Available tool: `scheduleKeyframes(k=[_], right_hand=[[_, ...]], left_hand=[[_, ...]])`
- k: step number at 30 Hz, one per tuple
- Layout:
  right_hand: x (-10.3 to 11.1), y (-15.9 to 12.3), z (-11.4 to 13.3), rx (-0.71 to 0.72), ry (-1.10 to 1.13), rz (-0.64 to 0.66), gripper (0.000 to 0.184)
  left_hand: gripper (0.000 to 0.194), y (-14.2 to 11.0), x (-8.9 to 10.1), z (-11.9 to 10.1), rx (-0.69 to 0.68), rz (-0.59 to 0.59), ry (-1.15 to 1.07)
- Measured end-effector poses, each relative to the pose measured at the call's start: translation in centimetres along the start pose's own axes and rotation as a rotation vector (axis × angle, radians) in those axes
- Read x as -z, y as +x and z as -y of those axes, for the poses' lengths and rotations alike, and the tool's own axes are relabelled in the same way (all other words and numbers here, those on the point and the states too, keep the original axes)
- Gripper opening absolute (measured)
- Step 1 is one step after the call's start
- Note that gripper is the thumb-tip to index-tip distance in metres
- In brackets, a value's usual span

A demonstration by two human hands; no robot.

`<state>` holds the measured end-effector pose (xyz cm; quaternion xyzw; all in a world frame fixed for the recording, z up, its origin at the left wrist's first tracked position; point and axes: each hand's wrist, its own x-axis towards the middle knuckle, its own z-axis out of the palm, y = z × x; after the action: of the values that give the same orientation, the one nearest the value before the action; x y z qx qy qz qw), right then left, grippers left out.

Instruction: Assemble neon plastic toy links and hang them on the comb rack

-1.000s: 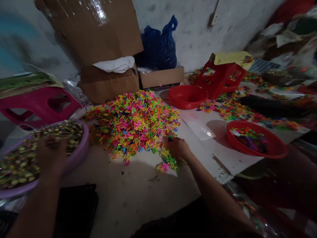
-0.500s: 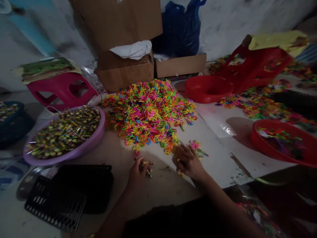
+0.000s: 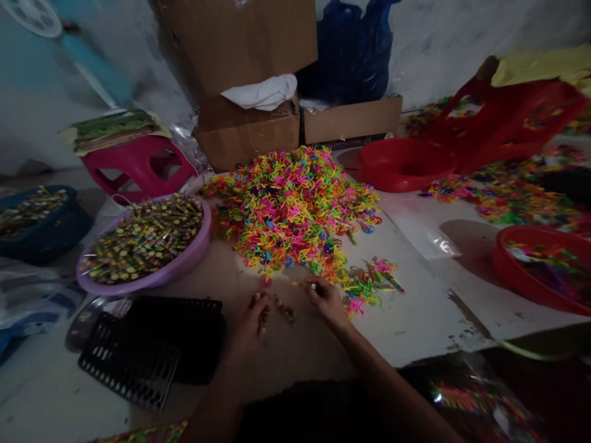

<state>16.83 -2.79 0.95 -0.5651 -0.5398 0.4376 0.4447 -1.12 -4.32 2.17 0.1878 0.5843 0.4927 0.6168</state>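
Note:
A big heap of small neon plastic pieces (image 3: 290, 206) lies on the white surface in front of me. My left hand (image 3: 252, 320) is closed around a few small stick-like items just below the heap. My right hand (image 3: 325, 298) pinches one thin stick between its fingertips, near a small clump of coloured pieces (image 3: 367, 286) pulled out of the heap. A purple basin (image 3: 184, 261) full of small wrapped sticks sits to the left.
A black plastic tray (image 3: 152, 344) lies at the near left. Cardboard boxes (image 3: 244, 132) and a blue bag (image 3: 351, 55) stand behind the heap. Red bowls (image 3: 406, 163) (image 3: 521, 277), a red stool (image 3: 503, 120) and a pink stool (image 3: 133, 166) ring the surface; a dark blue basin (image 3: 46, 227) is far left.
My left hand left the purple basin and came to the middle holding small sticks. My right hand drew back from the heap and now pinches one stick beside the left hand.

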Motion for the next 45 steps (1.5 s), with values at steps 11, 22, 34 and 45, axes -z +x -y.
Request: scheduleKeyframes(k=[11, 22, 34, 45], right_hand=[[-3.4, -1.3, 2.6, -0.015, -0.192, 0.32, 0.03], [-2.8, -3.1, 4.1, 0.003, -0.194, 0.239, 0.022], [-2.9, -4.9, 4.6, 0.138, -0.13, 0.378, 0.016], [-2.3, -2.2, 2.6, 0.058, -0.706, 0.264, 0.016]], left_hand=[[0.013, -2.3, 0.8, 0.0, 0.293, 0.035, -0.312], [0.019, -2.5, 1.0, 0.9, 0.232, 0.225, -0.337], [0.007, -3.0, 0.7, -1.1, 0.173, 0.012, -0.48], [0.019, -3.1, 2.5, 1.2, 0.209, 0.051, 0.024]])
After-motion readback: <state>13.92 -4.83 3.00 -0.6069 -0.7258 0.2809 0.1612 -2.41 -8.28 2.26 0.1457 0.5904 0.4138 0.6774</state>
